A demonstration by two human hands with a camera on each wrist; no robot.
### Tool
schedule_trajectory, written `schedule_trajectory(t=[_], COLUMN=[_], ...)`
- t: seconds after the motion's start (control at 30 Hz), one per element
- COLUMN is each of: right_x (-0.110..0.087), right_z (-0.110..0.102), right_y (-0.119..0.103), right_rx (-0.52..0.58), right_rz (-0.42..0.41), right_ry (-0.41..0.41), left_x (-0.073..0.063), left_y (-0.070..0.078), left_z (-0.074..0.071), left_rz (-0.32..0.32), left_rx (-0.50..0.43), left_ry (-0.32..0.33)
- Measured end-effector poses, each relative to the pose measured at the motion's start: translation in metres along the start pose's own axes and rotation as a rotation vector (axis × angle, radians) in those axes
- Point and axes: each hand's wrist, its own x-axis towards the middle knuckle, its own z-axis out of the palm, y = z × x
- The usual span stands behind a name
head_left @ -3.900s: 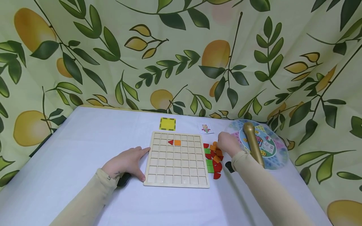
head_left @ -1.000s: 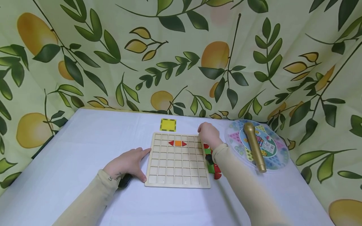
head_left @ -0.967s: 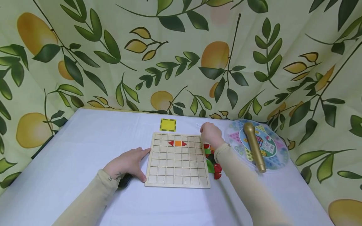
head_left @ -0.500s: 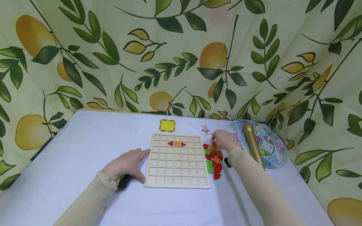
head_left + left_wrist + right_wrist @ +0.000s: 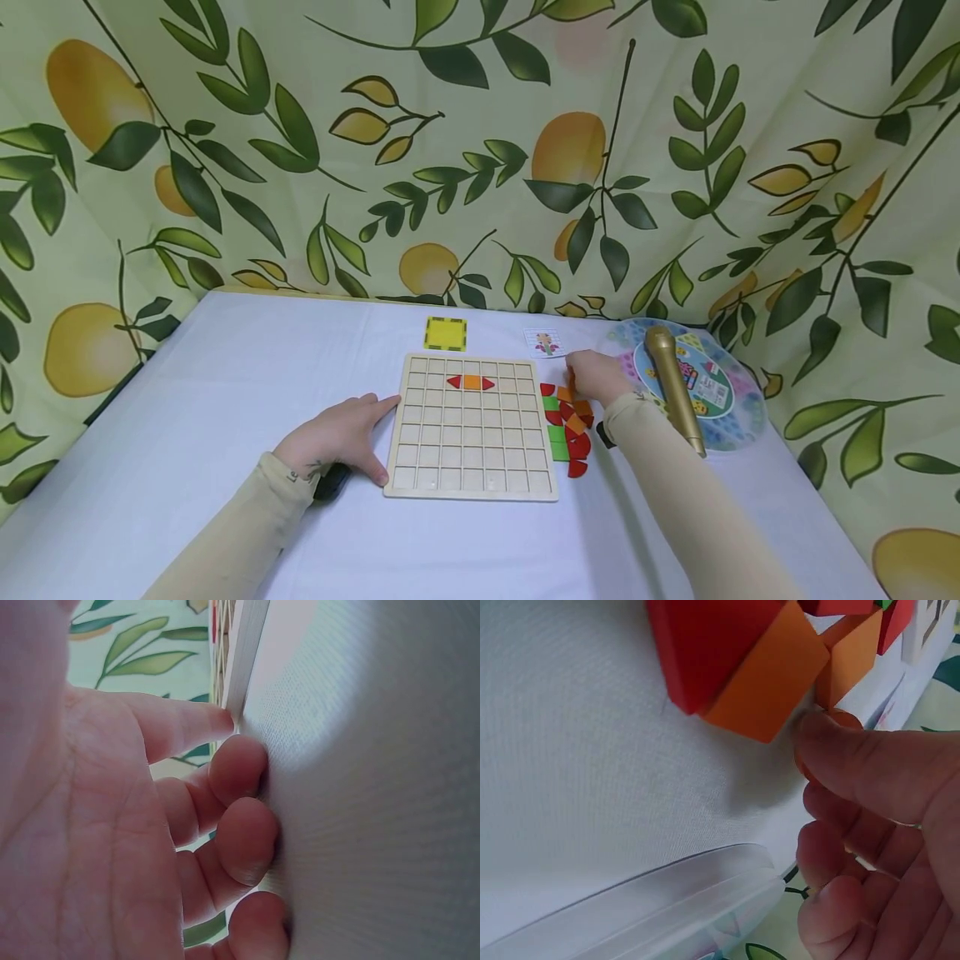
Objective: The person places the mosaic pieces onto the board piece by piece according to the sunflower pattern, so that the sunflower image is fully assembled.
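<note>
A wooden grid board point(image 5: 471, 442) lies on the white table. In one of its upper rows an orange square point(image 5: 472, 382) sits between two red triangles, the left one point(image 5: 454, 382) and the right one point(image 5: 488, 382). My left hand point(image 5: 337, 435) rests at the board's left side, thumb by the near corner and index finger at the edge. Right of the board, my right hand point(image 5: 597, 375) pinches an orange piece with a rounded edge point(image 5: 845, 718) at the far end of a pile of red, orange and green pieces point(image 5: 576, 445). Its fingers partly hide that piece.
Behind the board lie a yellow square frame point(image 5: 446, 333) and a small picture card point(image 5: 543, 342). At the back right, a gold microphone-like stick point(image 5: 672, 383) lies across a clear round package point(image 5: 738, 421). A leaf-patterned curtain point(image 5: 480, 192) closes off the back.
A second red triangle now sits right of the orange square. My right hand has gone from beside the card back to the pile and pinches an orange piece. The left hand stays put.
</note>
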Motion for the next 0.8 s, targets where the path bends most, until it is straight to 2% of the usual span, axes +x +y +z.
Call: schedule_trajectory(t=[0.1,0.17,0.23,0.37,0.43,0.5,0.63,0.8], right_x=[0.0,0.0,-0.002,-0.006,-0.008,-0.011,-0.014,-0.016], right_z=[-0.003,-0.006,-0.007,-0.004,0.002,0.01,0.026,0.039], right_y=[-0.003,-0.007,-0.014,-0.04,-0.056,-0.071,-0.095,-0.111], right_rx=[0.087,0.217,0.42,0.902,1.066,1.19,1.268,1.266], right_rz=[0.036,0.064,0.1,0.184,0.227,0.234,0.259,0.325], right_ry=[0.025,0.048,0.055,0.006,-0.023,-0.036,-0.051,-0.075], left_x=[-0.001,-0.002,-0.001,0.001,0.003,0.004,0.005,0.002], left_y=[0.0,-0.001,-0.001,-0.004,-0.006,-0.007,-0.008,-0.005], left_z=[-0.001,-0.002,-0.002,-0.002,-0.002,0.0,0.001,0.004], left_rz=[0.001,0.009,0.011,0.01,0.004,-0.003,-0.025,-0.051], left_rx=[0.007,0.012,0.014,-0.003,-0.021,-0.054,-0.16,-0.315], left_ry=[0.004,0.007,0.01,0.019,0.022,0.028,0.012,-0.042])
